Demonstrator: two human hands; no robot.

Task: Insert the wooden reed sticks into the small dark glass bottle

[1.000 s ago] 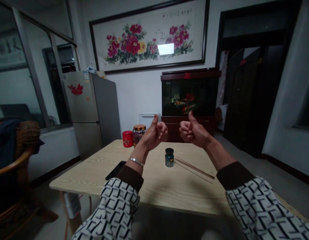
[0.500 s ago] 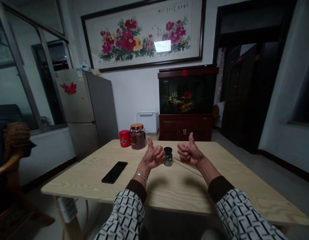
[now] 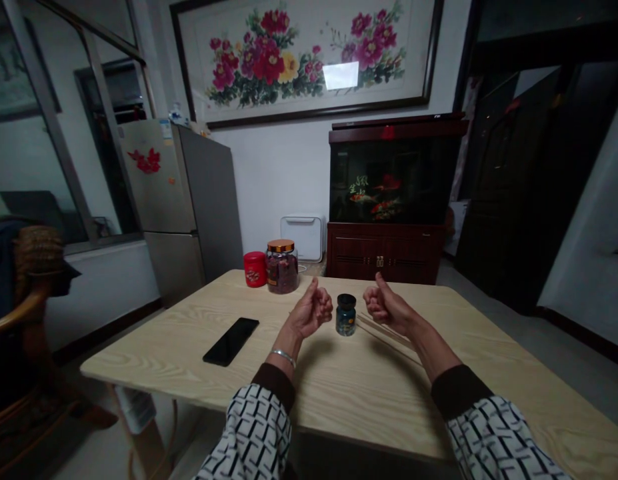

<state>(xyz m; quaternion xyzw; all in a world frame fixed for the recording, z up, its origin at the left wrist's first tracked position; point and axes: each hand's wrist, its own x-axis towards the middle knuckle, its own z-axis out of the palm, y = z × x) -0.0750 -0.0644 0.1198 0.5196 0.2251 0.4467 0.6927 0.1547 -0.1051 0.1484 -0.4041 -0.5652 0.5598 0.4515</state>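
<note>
Both hands hover above the wooden table, one on either side of a small dark jar with a black lid. My left hand has its fingers curled into a fist and its thumb up, with nothing visible in it; a silver bracelet circles the wrist. Likewise, my right hand is a fist with the thumb raised, also holding nothing that shows. Thin wooden sticks, perhaps chopsticks, lie on the table beneath and beside the right hand, which partly hides them. Neither hand touches the jar.
A black phone lies flat at the table's left. Near the far edge stand a red canister and a large glass jar with a copper-coloured lid. Beyond are a fridge, a fish tank and a wooden chair.
The view has shifted slightly. My hands have turned and moved a little apart from the small jar, which now shows fully between them. Both fists keep their thumbs up.
</note>
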